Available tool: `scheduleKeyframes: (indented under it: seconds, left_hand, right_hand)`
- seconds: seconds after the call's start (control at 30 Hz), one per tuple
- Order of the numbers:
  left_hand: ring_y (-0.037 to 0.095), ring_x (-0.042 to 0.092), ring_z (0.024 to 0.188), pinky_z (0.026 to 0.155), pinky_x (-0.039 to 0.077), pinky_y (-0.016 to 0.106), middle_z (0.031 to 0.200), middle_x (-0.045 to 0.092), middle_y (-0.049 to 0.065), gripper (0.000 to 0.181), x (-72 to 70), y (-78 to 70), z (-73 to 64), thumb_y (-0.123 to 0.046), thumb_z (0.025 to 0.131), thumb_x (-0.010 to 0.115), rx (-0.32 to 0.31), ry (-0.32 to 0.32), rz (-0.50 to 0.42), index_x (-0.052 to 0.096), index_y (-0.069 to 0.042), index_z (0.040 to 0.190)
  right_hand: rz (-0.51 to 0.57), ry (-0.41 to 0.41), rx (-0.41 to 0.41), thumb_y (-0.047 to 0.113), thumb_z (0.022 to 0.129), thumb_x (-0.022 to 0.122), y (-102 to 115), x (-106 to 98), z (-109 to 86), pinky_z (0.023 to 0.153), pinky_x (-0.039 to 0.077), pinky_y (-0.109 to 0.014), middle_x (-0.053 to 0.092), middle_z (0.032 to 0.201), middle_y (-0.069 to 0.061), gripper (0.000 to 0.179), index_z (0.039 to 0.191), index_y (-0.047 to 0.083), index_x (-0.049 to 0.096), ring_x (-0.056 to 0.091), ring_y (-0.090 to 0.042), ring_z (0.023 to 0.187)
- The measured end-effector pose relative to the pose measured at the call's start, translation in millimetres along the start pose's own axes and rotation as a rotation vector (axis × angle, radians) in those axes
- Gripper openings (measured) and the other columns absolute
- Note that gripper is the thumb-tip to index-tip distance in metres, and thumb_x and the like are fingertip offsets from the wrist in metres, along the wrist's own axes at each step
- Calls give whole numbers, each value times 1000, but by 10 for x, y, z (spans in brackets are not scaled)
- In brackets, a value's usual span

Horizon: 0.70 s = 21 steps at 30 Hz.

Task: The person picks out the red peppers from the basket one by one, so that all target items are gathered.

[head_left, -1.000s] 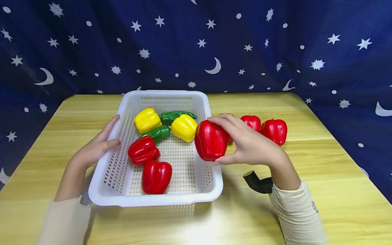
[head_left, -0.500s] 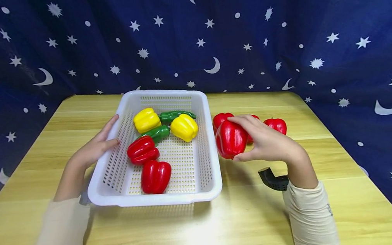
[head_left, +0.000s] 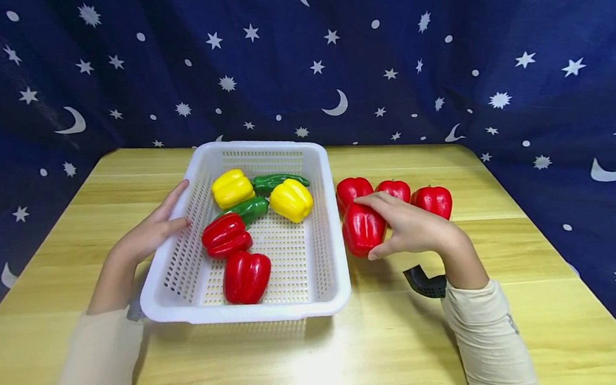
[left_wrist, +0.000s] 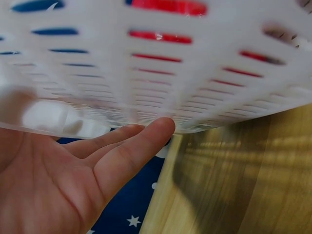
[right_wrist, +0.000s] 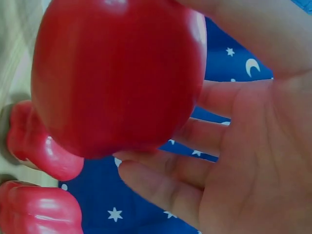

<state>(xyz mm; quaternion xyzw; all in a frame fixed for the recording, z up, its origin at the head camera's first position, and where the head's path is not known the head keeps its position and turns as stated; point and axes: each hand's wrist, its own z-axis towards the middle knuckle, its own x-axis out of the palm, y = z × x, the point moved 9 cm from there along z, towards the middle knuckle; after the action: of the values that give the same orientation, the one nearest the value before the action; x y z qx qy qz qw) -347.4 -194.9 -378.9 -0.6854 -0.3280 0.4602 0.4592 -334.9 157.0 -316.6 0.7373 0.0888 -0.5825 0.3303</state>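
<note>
My right hand (head_left: pixel 412 226) grips a red bell pepper (head_left: pixel 363 230) just right of the white basket. Its thumb is on the near side and its fingers are over the far side. In the right wrist view the same bell pepper (right_wrist: pixel 117 78) fills the upper middle, with curled fingers around it. Whether it touches the table cannot be made out. My left hand (head_left: pixel 149 234) holds the left side of the white perforated basket (head_left: pixel 247 311), thumb over the rim. In the left wrist view its fingers (left_wrist: pixel 131 153) extend under the basket. Inside lie two red bell peppers (head_left: pixel 246 277), two yellow bell peppers (head_left: pixel 290 201) and two green peppers (head_left: pixel 279 182).
Three more red bell peppers stand on the wooden table (head_left: pixel 408 330) behind the right hand; the rightmost bell pepper (head_left: pixel 432 202) is farthest from the basket. A dark blue curtain (head_left: pixel 274 55) with stars and moons hangs behind the table. A black wrist mount (head_left: pixel 426 283) sits below the right wrist.
My right hand has carried the red bell pepper from over the basket's right rim to the right, then lower, beside the other red bell peppers. The left hand and basket have stayed put.
</note>
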Motion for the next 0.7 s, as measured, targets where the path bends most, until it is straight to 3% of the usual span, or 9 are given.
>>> scheduleKeyframes:
  seconds: [0.2, 0.5, 0.7]
  left_hand:
    - [56, 43, 112, 65, 55, 51, 151, 5, 22, 82, 0, -14, 0, -3, 87, 39, -3, -1, 10, -7, -37, 145]
    - [56, 43, 112, 65, 55, 51, 151, 5, 22, 83, -3, -4, -1, -3, 87, 40, -4, -3, 10, -8, -37, 145]
    - [56, 44, 112, 64, 55, 51, 151, 5, 21, 84, 3, -2, -5, -3, 86, 41, 2, -3, 4, -7, -37, 145]
  right_hand:
    - [33, 40, 12, 28, 62, 82, -53, 80, 52, 94, 44, -53, 40, 135, -14, 91, 138, 9, 35, 40, -31, 121]
    - [87, 175, 56, 23, 63, 82, -97, 310, 131, 98, 42, -49, 39, 135, -13, 89, 136, 7, 34, 35, -30, 125]
    - [60, 223, 76, 24, 62, 82, -140, 415, 174, 97, 43, -50, 40, 133, -13, 87, 134, 8, 36, 36, -31, 124]
